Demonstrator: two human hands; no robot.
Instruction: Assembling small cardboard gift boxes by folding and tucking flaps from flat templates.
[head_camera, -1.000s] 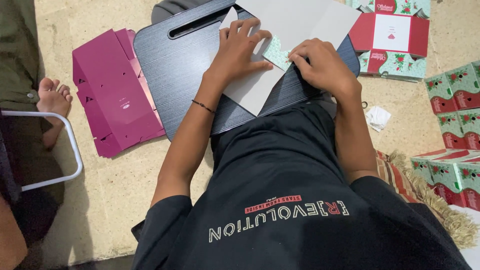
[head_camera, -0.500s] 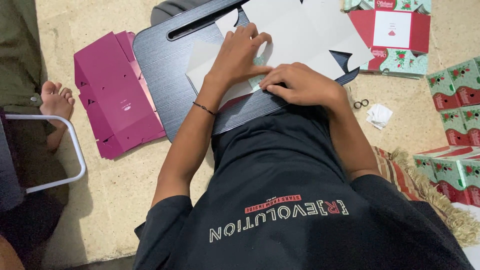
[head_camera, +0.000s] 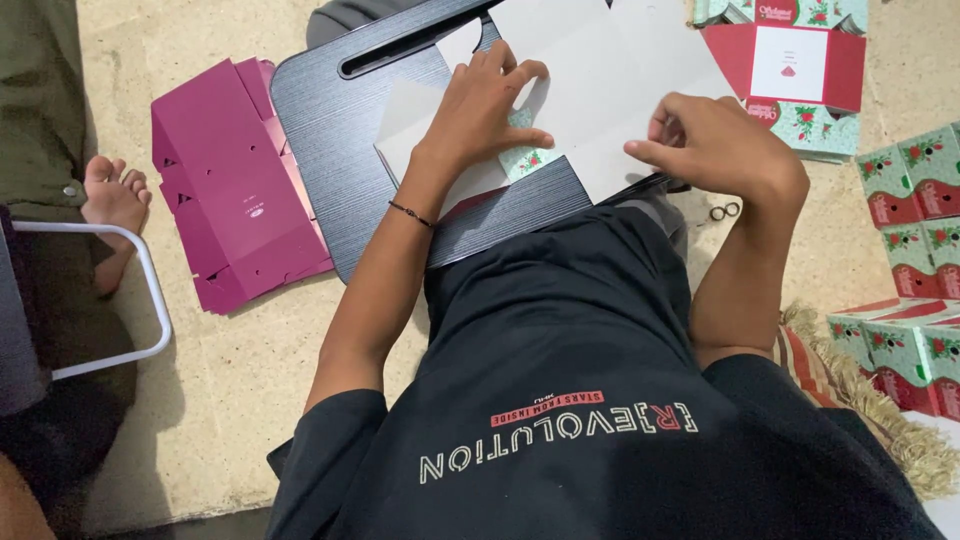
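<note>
White card blank (head_camera: 610, 90) on black lap tray (head_camera: 330, 130), both hands on it.
Blank lies unfolded, top centre of frame. Left hand (head_camera: 485, 110) flat, fingers spread, pressing its left flap w/ a floral-print bit peeking under the palm; right hand (head_camera: 715, 140) curled, pinching the blank's lower right edge. Magenta flat boxes (head_camera: 235, 190) on floor, upper left; green-red folded boxes (head_camera: 915, 190) at right edge.

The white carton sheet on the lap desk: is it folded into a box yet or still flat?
Still mostly flat. The carton sheet lies spread, white side up, on the black lap desk; left hand presses one flap down.
</note>
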